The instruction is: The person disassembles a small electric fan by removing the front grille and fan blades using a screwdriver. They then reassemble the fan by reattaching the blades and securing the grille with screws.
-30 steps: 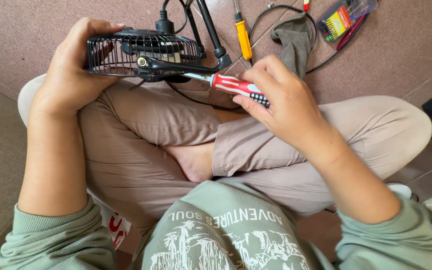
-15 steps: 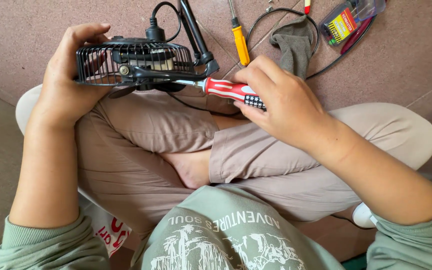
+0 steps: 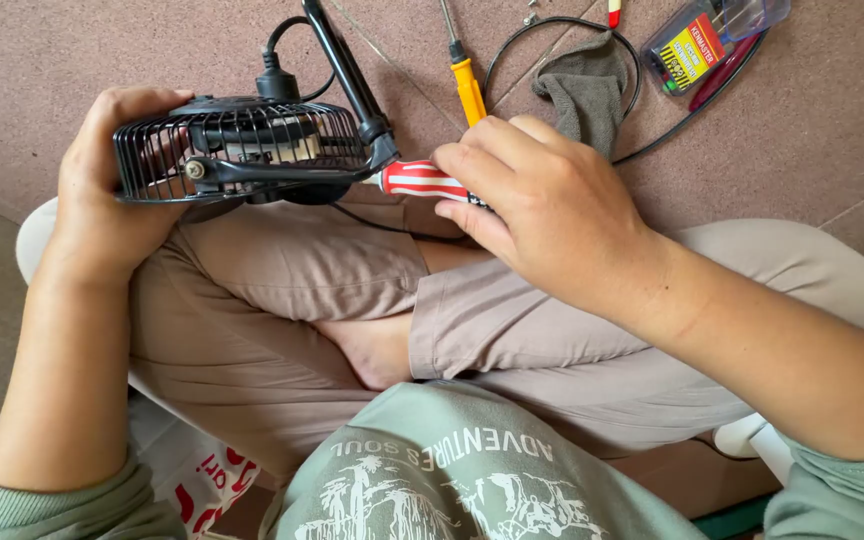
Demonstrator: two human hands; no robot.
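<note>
A small black fan [image 3: 242, 150] with a wire grille rests on my crossed legs, tilted on its side. My left hand [image 3: 112, 200] grips the fan's left rim and holds it steady. My right hand [image 3: 542, 205] is closed around a screwdriver [image 3: 422, 180] with a red-and-white striped handle. Its shaft runs left across the grille toward the fan's bracket. The black stand arm [image 3: 347, 75] and power cable of the fan stick up behind it.
On the pinkish floor beyond my knees lie a yellow-handled screwdriver [image 3: 467, 85], a grey cloth [image 3: 582, 90], a looped black cable [image 3: 542, 30] and a clear case of tool bits [image 3: 707, 40]. A white bag with red print [image 3: 192, 470] lies by my left thigh.
The fan and both hands sit slightly lower and further right in view. My right hand has turned on the screwdriver handle, covering more of it.
</note>
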